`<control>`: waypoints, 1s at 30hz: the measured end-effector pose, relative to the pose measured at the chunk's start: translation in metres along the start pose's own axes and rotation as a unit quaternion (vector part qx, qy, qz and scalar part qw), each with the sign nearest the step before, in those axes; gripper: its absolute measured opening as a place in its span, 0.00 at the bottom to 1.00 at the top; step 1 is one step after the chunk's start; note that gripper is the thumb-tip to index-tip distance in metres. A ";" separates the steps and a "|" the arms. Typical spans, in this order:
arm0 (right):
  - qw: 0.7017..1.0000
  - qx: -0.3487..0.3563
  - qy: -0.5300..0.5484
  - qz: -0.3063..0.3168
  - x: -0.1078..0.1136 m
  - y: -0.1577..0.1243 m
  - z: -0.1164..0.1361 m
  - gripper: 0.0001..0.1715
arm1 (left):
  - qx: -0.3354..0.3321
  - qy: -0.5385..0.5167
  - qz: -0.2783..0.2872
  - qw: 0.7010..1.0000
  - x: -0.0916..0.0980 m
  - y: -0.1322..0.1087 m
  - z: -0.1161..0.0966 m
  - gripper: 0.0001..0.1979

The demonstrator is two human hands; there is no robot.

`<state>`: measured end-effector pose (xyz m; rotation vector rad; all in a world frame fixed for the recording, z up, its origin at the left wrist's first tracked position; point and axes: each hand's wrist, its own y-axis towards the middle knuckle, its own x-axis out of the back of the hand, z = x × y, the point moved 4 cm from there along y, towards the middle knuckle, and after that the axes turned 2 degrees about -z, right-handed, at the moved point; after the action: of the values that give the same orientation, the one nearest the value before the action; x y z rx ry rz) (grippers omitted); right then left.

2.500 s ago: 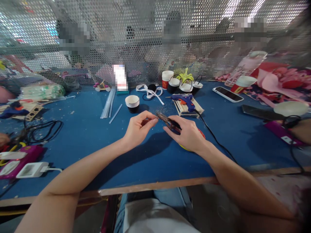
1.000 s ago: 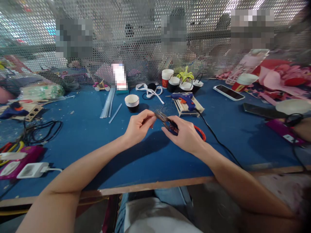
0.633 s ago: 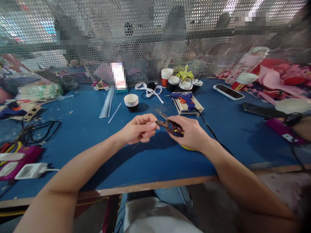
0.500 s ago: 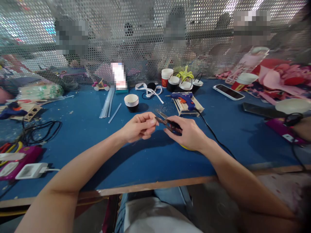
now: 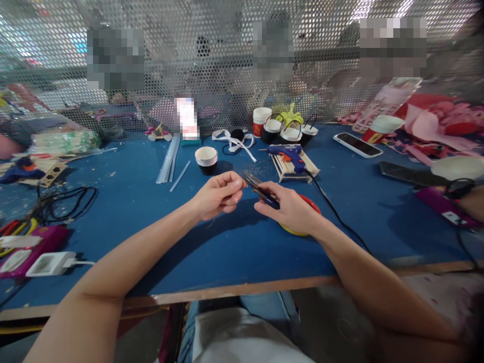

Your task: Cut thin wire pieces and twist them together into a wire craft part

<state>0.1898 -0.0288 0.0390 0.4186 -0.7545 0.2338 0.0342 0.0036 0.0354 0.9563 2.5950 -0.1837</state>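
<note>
My right hand (image 5: 293, 207) is wrapped around the dark handles of a pair of scissors (image 5: 260, 190). The blades are close together, their tips at the fingertips of my left hand (image 5: 223, 195). That hand is closed in a pinch, and whatever sits between thumb and forefinger is too small to make out. Beyond it stands a small black cup with a white band (image 5: 206, 161). Under my right wrist, a red and yellow round thing (image 5: 295, 231) is partly hidden.
A blue glue gun (image 5: 289, 154) rests on a slatted wooden stand (image 5: 282, 171), its cord trailing right. Clear glue sticks (image 5: 168, 161) and white ribbon (image 5: 245, 146) lie farther back. Several cups (image 5: 291, 135) stand by the perforated screen. Phones (image 5: 357, 144) and a purple power strip (image 5: 440, 204) are right.
The scissor blades have come together from wide apart. More of the red and yellow thing shows beside my right wrist. My left hand stays nearly in place, still pinched.
</note>
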 end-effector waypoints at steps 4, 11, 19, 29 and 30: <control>0.999 0.013 -0.040 -0.024 0.001 0.000 0.004 0.22 | 0.008 0.024 0.004 1.000 0.000 -0.001 0.001 0.09; 0.993 0.025 -0.092 -0.074 0.002 -0.002 0.006 0.21 | -0.101 0.211 -0.097 0.967 -0.002 -0.004 -0.002 0.11; 0.994 0.016 -0.076 -0.078 -0.002 -0.004 0.009 0.20 | -0.103 0.176 -0.091 0.975 -0.003 -0.005 0.001 0.10; 0.997 -0.038 -0.039 -0.062 -0.003 0.000 -0.006 0.22 | -0.034 0.181 -0.061 0.981 0.006 0.002 -0.003 0.09; 0.996 -0.041 -0.045 -0.070 -0.002 0.001 -0.008 0.23 | -0.042 0.181 -0.075 0.980 0.008 0.003 -0.003 0.08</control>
<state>0.1933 -0.0244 0.0326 0.4031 -0.8166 0.0530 0.0293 0.0116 0.0350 0.8267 2.9823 0.0698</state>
